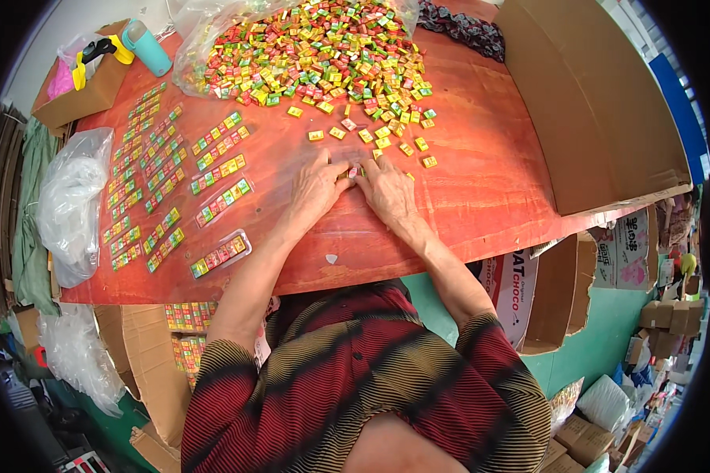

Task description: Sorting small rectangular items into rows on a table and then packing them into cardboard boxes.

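And here we go, far out past the left hand [317, 187]: a crumpled clear plastic bag [72, 206] slumps at the edge of the red counter [481, 162], and beyond it, well away from the fingers, stand an open cardboard box [95, 92] and a blue bottle [147, 49]. Closer in, rows of blocks [219, 174] slant side by side to the left of that hand, red, green and yellow, the nearest row lying just outside the forearm in what looks like a clear tray [249, 241]. Now the left hand itself, fingers curled inward, tips pinching. A light touch should serve best here: press evenly from both sides, line the faces up with the fingertips, and keep the knuckles off the neighbours so nothing gets knocked askew. And there's the small block [353, 171], pinkish and half covered, right between the two hands, touching the tips of each; the grip underneath can't be made out. Across to the right hand [390, 193], bent in to meet the left, thumb and finger pinching that same piece. Ahead of both hands spreads the big heap of blocks [315, 57], with loose blocks [429, 162] scattered down to just beside the right hand. Well off to its right, a tall cardboard carton [599, 106] leans over the counter.
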`<state>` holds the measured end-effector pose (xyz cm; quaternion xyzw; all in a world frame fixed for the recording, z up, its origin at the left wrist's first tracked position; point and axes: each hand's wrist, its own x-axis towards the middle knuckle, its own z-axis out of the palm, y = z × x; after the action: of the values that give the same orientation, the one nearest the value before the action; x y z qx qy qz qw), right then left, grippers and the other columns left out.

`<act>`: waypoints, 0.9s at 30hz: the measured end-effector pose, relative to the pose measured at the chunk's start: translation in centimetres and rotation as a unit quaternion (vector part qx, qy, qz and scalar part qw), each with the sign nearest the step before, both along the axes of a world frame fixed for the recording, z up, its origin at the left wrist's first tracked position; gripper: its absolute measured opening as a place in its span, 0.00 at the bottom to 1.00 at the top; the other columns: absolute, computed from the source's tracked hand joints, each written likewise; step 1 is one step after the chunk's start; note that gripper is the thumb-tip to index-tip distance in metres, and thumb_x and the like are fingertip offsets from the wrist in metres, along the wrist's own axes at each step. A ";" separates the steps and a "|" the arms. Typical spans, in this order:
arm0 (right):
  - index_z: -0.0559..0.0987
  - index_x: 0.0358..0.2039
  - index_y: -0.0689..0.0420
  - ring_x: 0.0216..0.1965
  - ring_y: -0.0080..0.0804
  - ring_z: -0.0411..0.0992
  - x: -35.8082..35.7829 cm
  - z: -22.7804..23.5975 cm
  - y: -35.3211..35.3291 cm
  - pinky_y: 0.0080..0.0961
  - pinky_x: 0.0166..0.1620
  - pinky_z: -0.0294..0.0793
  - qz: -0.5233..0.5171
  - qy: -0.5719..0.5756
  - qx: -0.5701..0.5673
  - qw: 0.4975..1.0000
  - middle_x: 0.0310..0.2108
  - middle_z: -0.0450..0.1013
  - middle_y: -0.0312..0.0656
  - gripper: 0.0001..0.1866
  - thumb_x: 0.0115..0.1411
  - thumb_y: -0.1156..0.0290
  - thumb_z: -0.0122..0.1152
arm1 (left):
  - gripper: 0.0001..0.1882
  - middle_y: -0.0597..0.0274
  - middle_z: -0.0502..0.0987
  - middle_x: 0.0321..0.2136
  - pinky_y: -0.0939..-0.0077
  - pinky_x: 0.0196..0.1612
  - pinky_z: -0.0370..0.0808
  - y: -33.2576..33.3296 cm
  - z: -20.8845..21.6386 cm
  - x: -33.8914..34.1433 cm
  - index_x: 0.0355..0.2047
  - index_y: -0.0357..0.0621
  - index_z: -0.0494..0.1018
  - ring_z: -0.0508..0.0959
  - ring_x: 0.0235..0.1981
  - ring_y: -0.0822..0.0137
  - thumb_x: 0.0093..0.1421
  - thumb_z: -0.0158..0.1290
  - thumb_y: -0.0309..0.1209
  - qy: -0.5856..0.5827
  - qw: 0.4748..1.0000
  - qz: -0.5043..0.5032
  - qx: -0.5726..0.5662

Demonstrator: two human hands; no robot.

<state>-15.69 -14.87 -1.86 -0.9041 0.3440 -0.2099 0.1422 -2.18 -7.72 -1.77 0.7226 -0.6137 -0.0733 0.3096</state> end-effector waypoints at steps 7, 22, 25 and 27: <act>0.71 0.39 0.54 0.30 0.45 0.69 -2.9 1.2 -1.0 0.36 0.30 0.70 -0.023 -0.034 0.010 0.999 0.31 0.67 0.45 0.13 0.51 0.69 0.54 | 0.15 0.55 0.66 0.27 0.62 0.30 0.69 0.6 -0.1 0.4 0.34 0.49 0.75 0.72 0.30 0.55 0.44 0.58 0.35 -0.005 1.000 0.000 -0.011; 0.70 0.41 0.57 0.39 0.43 0.67 -4.5 1.0 -2.9 0.35 0.36 0.70 -0.037 0.047 -0.014 0.998 0.38 0.66 0.45 0.16 0.49 0.74 0.55 | 0.17 0.56 0.65 0.27 0.62 0.29 0.69 0.1 -0.1 -0.1 0.36 0.52 0.75 0.72 0.29 0.55 0.43 0.59 0.35 -0.017 1.000 0.000 0.000; 0.71 0.40 0.57 0.38 0.44 0.67 -4.0 0.6 -3.2 0.35 0.36 0.70 -0.059 0.061 -0.040 0.996 0.37 0.66 0.45 0.15 0.48 0.75 0.54 | 0.16 0.56 0.65 0.27 0.62 0.29 0.69 0.1 -0.2 -0.2 0.36 0.53 0.76 0.71 0.28 0.56 0.42 0.59 0.35 -0.019 1.000 0.002 0.004; 0.71 0.38 0.58 0.38 0.44 0.67 -3.9 0.8 -2.9 0.35 0.36 0.70 -0.021 0.082 -0.054 0.995 0.35 0.67 0.44 0.14 0.48 0.76 0.53 | 0.16 0.57 0.65 0.27 0.62 0.29 0.69 0.1 -0.1 -0.2 0.35 0.53 0.76 0.72 0.28 0.56 0.42 0.59 0.35 -0.019 1.000 0.004 0.006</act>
<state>-19.55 -17.72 -1.04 -0.9173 0.3613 -0.1561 0.0603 -2.38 -7.61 -1.92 0.7279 -0.6163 -0.0625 0.2938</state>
